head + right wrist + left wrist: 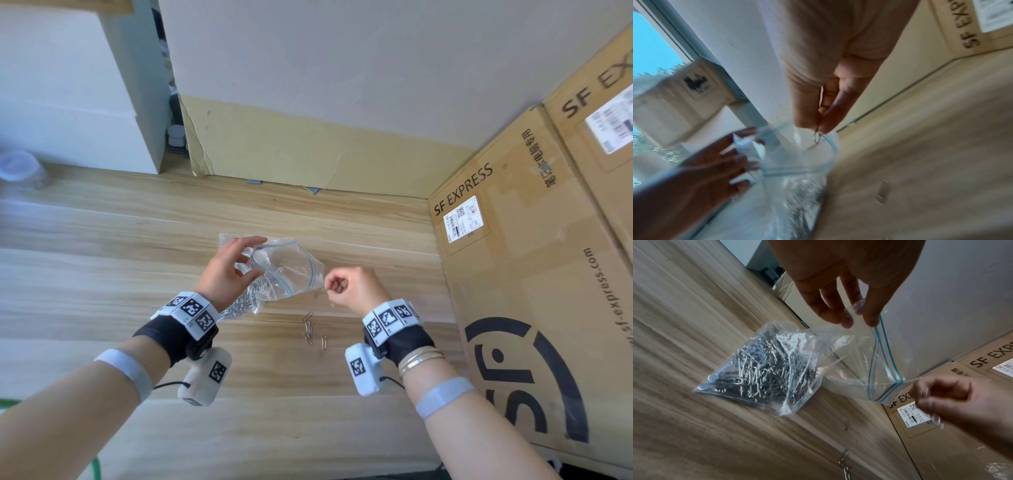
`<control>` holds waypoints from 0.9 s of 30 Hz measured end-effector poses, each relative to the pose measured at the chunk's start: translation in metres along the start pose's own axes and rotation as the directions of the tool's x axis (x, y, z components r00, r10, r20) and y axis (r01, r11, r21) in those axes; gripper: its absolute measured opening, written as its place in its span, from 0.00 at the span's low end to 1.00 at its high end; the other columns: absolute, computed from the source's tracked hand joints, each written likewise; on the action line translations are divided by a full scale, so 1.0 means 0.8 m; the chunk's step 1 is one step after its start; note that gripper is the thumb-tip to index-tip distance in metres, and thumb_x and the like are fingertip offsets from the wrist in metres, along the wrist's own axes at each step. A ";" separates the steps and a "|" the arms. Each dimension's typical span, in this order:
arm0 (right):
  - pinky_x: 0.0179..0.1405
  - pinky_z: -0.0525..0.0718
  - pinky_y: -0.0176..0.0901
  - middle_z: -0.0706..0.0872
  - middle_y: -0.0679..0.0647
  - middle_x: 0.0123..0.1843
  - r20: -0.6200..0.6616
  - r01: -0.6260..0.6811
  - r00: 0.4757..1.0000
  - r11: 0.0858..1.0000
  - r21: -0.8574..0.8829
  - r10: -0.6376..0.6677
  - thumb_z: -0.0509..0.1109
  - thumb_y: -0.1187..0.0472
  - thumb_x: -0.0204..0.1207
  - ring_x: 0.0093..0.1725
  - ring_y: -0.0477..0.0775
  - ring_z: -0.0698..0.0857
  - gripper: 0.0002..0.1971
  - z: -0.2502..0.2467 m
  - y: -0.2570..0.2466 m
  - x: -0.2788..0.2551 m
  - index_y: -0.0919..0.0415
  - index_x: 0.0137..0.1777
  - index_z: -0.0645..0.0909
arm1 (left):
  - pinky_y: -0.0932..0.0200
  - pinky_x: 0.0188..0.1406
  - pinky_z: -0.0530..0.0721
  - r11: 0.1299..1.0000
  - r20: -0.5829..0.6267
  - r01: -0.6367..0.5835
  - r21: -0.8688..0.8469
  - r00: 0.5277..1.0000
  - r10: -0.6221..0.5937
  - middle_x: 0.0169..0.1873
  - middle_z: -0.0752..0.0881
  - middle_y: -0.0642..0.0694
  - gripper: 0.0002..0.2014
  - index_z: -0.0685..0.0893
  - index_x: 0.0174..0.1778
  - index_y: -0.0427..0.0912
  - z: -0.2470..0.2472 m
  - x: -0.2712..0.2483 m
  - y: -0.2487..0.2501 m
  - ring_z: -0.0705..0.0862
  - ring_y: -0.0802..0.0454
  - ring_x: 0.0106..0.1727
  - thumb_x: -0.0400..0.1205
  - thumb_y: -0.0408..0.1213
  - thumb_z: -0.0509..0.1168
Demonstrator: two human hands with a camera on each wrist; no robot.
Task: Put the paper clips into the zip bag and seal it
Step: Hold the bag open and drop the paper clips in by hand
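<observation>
A clear zip bag [287, 274] with a blue zip line lies on the wooden table [120, 240], its mouth lifted and open. A heap of metal paper clips [756, 369] fills its lower end. My left hand [251, 258] pinches the upper lip of the mouth between thumb and fingers [846, 319]. My right hand [330, 286] is curled at the right corner of the mouth and pinches one paper clip [817, 136] just over the opening. Several loose paper clips [311, 334] lie on the table below the bag, between my wrists.
Tall SF Express cardboard boxes [534, 257] stand close on the right. A taped cardboard panel [308, 150] lines the wall behind the table. A white box [78, 102] and a blurred clear container [20, 168] sit at the far left.
</observation>
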State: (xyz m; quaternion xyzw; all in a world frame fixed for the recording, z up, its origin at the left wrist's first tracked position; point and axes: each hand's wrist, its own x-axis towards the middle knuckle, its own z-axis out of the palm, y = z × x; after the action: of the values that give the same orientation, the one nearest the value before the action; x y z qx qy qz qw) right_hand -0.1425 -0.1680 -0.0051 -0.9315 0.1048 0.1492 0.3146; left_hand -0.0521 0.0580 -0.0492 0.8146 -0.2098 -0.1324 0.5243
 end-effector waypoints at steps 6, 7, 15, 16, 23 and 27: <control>0.43 0.84 0.34 0.88 0.53 0.36 -0.122 0.222 0.968 0.975 0.010 -0.220 0.71 0.72 0.67 0.35 0.47 0.83 0.06 0.002 -0.055 0.035 0.62 0.38 0.86 | 0.77 0.39 0.78 1.000 0.004 -0.021 -0.002 1.000 0.021 0.53 0.75 0.66 0.28 0.72 0.57 0.64 0.003 0.001 0.007 0.77 0.64 0.45 0.72 0.27 0.72; 0.45 0.84 0.39 0.89 0.55 0.38 -0.132 0.234 0.964 0.972 0.002 -0.231 0.72 0.71 0.67 0.37 0.50 0.84 0.05 0.007 -0.058 0.039 0.62 0.39 0.87 | 0.76 0.39 0.77 1.000 0.003 -0.018 0.004 1.000 0.018 0.53 0.76 0.62 0.27 0.74 0.59 0.60 0.003 0.001 0.007 0.78 0.63 0.45 0.72 0.27 0.72; 0.44 0.86 0.36 0.91 0.55 0.40 -0.318 0.103 0.947 0.983 0.149 -0.051 0.72 0.65 0.72 0.35 0.48 0.87 0.05 -0.006 -0.018 0.033 0.60 0.45 0.87 | 0.80 0.40 0.75 1.000 -0.007 -0.014 -0.007 1.000 0.014 0.53 0.77 0.59 0.30 0.71 0.56 0.67 -0.004 0.000 0.001 0.77 0.66 0.46 0.72 0.28 0.71; 0.46 0.87 0.42 0.91 0.56 0.41 -0.331 0.050 0.944 0.986 0.158 0.005 0.71 0.65 0.72 0.35 0.51 0.87 0.05 -0.004 -0.005 0.033 0.60 0.45 0.87 | 0.81 0.40 0.75 1.000 -0.008 -0.014 -0.006 1.000 0.014 0.53 0.77 0.58 0.30 0.70 0.56 0.68 -0.004 -0.001 0.001 0.77 0.66 0.46 0.72 0.28 0.71; 0.63 0.77 0.49 0.78 0.53 0.61 0.224 -0.089 0.965 0.974 -0.207 0.136 0.82 0.54 0.57 0.58 0.52 0.78 0.27 0.057 0.052 0.017 0.49 0.56 0.77 | 0.78 0.39 0.75 1.000 -0.012 -0.006 0.018 1.000 0.006 0.53 0.78 0.58 0.26 0.74 0.59 0.60 -0.003 0.001 -0.002 0.77 0.67 0.45 0.72 0.28 0.71; 0.65 0.74 0.45 0.72 0.56 0.65 0.345 0.020 0.937 0.975 -0.221 0.059 0.84 0.58 0.53 0.62 0.55 0.74 0.36 0.078 0.059 0.008 0.51 0.63 0.75 | 0.80 0.40 0.75 1.000 0.001 -0.008 0.006 1.000 0.008 0.52 0.74 0.68 0.28 0.71 0.54 0.68 -0.002 0.003 -0.003 0.77 0.71 0.44 0.72 0.28 0.71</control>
State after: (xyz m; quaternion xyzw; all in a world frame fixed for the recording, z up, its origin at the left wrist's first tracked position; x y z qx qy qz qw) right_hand -0.1633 -0.1666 -0.0808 -0.9183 0.0392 0.3260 0.2212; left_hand -0.0489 0.0589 -0.0505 0.8153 -0.2137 -0.1302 0.5221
